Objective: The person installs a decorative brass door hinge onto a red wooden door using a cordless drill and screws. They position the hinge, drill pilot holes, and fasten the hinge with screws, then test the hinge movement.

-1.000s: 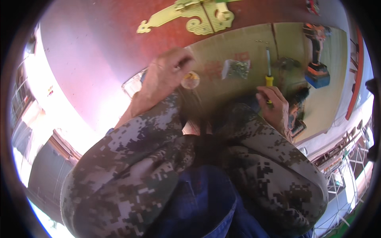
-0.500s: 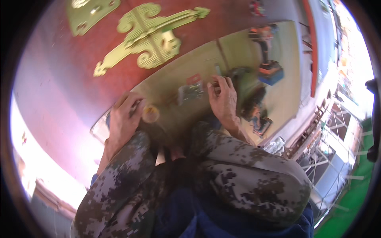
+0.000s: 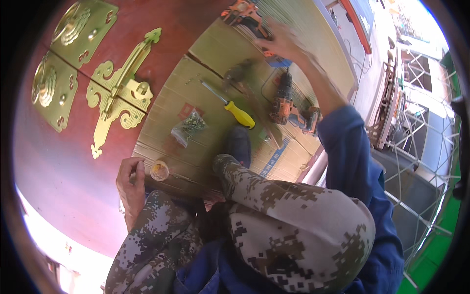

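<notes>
The right hand [image 3: 281, 44] stretches far out with fingers spread and blurred, over an orange power drill [image 3: 243, 14] at the far end of the cardboard sheet [image 3: 169, 110]; whether it grips anything cannot be told. The left hand [image 3: 129, 183] rests loosely open at the cardboard's near edge, holding nothing, just beside a small round cup [image 3: 159, 170]. On the cardboard lie a bag of screws [image 3: 187, 128], a yellow-handled screwdriver [image 3: 230, 108] and a second drill [image 3: 283, 100]. Left of the cardboard, brass fittings [image 3: 117, 95] sit on a red door [image 3: 58, 161].

R hand [image 3: 284, 44] blurred, grip unclear
</notes>
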Demonstrator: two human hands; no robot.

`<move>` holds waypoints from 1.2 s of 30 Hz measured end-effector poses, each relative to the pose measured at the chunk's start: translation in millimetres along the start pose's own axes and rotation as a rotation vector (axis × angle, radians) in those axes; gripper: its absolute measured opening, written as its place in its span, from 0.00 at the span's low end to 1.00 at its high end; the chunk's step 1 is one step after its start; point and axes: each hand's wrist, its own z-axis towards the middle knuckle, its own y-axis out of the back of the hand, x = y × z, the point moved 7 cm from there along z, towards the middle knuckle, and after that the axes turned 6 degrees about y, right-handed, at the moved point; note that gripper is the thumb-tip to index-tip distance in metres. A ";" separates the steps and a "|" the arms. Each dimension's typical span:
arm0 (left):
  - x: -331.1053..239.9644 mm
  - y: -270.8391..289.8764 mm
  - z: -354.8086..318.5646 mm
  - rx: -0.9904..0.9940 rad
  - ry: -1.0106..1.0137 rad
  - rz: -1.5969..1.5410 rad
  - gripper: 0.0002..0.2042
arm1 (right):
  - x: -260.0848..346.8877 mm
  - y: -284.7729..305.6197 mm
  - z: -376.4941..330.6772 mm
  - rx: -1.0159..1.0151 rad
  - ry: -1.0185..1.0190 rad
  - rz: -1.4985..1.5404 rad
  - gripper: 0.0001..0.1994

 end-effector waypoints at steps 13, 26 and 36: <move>-13.8 1.1 -9.2 -0.001 -0.067 0.265 0.06 | -167.0 -31.7 -11.0 -0.074 -0.225 0.249 0.39; 12.8 -3.1 -16.1 -0.037 -0.261 0.296 0.06 | 23.5 38.1 -44.9 -0.242 -0.138 0.580 0.13; 28.1 -0.8 -28.2 -0.095 -0.098 0.072 0.10 | 310.2 -40.9 -97.0 0.381 -0.039 1.033 0.09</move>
